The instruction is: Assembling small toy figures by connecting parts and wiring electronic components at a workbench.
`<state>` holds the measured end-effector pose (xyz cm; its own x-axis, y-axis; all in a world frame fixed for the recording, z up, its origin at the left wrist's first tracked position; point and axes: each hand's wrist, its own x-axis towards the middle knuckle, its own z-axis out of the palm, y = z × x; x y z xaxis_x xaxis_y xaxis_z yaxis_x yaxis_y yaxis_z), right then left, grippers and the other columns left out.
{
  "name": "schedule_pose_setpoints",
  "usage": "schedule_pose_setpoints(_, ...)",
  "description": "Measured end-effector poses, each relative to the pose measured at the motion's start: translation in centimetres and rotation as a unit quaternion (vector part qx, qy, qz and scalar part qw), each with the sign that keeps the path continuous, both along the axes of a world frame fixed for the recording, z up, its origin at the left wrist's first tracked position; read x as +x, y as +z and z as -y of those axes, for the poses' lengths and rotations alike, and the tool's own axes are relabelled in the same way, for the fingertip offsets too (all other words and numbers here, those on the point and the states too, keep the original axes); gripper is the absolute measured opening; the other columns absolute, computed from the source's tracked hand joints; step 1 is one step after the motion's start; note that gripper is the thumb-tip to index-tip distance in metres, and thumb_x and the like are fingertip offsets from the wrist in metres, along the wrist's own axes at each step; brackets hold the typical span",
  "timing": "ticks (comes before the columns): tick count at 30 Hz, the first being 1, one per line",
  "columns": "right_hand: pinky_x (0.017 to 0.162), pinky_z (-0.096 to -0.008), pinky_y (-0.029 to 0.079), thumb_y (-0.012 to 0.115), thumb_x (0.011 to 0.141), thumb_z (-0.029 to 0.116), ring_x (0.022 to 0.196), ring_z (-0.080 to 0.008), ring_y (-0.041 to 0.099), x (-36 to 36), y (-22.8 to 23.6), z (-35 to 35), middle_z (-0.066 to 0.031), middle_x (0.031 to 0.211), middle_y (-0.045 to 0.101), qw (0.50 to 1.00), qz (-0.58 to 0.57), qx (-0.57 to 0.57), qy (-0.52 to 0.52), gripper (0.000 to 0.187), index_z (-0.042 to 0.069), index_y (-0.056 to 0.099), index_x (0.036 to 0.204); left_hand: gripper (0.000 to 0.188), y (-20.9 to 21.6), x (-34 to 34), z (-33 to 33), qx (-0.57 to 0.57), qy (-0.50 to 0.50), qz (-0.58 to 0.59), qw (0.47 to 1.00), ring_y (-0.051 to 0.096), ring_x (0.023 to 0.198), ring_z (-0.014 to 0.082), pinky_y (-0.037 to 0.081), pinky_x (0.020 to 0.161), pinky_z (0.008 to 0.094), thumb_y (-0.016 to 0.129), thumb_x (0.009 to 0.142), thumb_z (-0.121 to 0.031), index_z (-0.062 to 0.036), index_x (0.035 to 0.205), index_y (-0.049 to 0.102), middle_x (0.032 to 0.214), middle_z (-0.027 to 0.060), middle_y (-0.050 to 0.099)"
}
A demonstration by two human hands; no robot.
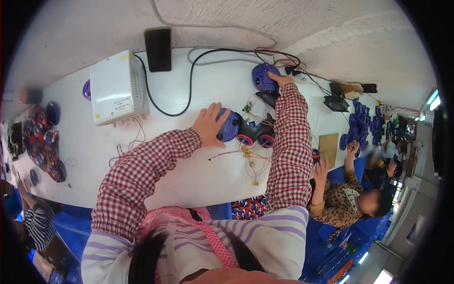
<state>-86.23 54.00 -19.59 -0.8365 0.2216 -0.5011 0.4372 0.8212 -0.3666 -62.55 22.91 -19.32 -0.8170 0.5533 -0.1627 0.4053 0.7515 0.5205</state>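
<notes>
Carefully, I work with both arms reaching across the white table (179, 173). My left grip (208, 124) is spread wide over the left side of the near purple disc (228, 124), fingers and thumb well apart; whether it pinches or only steadies, I can't tell. My right grip (284, 80) lays a digit on the far purple disc (263, 75), towards the table's back edge; the other fingers are hidden, so I can't judge how firmly it holds.

Between my arms lie dark, flared pieces with red rings (244, 140), a small green board (247, 108) and thin, loose wires (227, 153). I think the discs want light, even pressure at the rim, because a hard pull could snag a wire. Lifting is better than sliding here, and my right sleeve (292, 142) should clear those strands, with the black cable (191, 87) left alone.
</notes>
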Motion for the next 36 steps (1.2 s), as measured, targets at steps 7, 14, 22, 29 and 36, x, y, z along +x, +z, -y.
schedule_pose_setpoints(7,0.071,-0.0302,0.051,0.082,0.071,0.038,0.076,-0.0169,0.063,2.1,3.3,2.4,-0.0113,0.089,0.070,0.958,-0.237,-0.158,0.022,0.054,-0.004,0.070,0.102,0.114,0.2,-0.2,-1.0,0.020,-0.007,0.000,1.000,0.036,0.123,0.0406,0.033,0.100,0.0499,0.082,0.059,-0.044,-0.0078,0.150,0.023,0.134,0.0279,0.035)
schedule_pose_setpoints(14,0.072,-0.0252,0.049,0.079,0.081,0.022,0.078,-0.0110,0.060,6.4,16.4,4.5,-0.0037,0.093,0.066,0.870,-0.364,-0.324,0.079,0.035,-0.001,0.065,0.105,0.111,7.0,3.6,4.3,0.150,-0.022,-0.054,0.987,0.040,0.119,0.0438,0.038,0.101,0.0474,0.087,0.053,-0.035,-0.0073,0.145,0.031,0.131,0.0295,0.035)
schedule_pose_setpoints(22,0.076,-0.0237,0.050,0.071,0.087,0.010,0.084,-0.0098,0.062,16.1,22.5,1.2,-0.0028,0.095,0.067,0.823,-0.364,-0.427,0.087,0.023,0.000,0.065,0.107,0.103,9.4,12.8,7.4,0.224,-0.167,-0.116,0.953,0.042,0.120,0.0457,0.042,0.101,0.0476,0.086,0.055,-0.029,-0.0097,0.143,0.036,0.130,0.0297,0.038)
schedule_pose_setpoints(29,0.080,-0.0287,0.052,0.076,0.083,0.009,0.091,-0.0156,0.064,22.3,25.3,-4.4,-0.0080,0.102,0.067,0.753,-0.474,-0.454,0.032,0.033,-0.004,0.062,0.110,0.109,8.9,20.4,8.5,0.219,-0.129,-0.221,0.942,0.042,0.121,0.0445,0.042,0.103,0.0468,0.087,0.052,-0.031,-0.0110,0.145,0.034,0.133,0.0279,0.035)
schedule_pose_setpoints(36,0.077,-0.0270,0.050,0.082,0.078,0.015,0.080,-0.0147,0.062,21.9,24.2,-8.1,-0.0065,0.092,0.068,0.738,-0.587,-0.333,0.009,0.037,-0.004,0.066,0.104,0.114,9.3,21.8,9.0,0.196,0.017,-0.187,0.963,0.038,0.128,0.0383,0.032,0.110,0.0421,0.087,0.058,-0.031,-0.0060,0.149,0.023,0.132,0.0221,0.036)
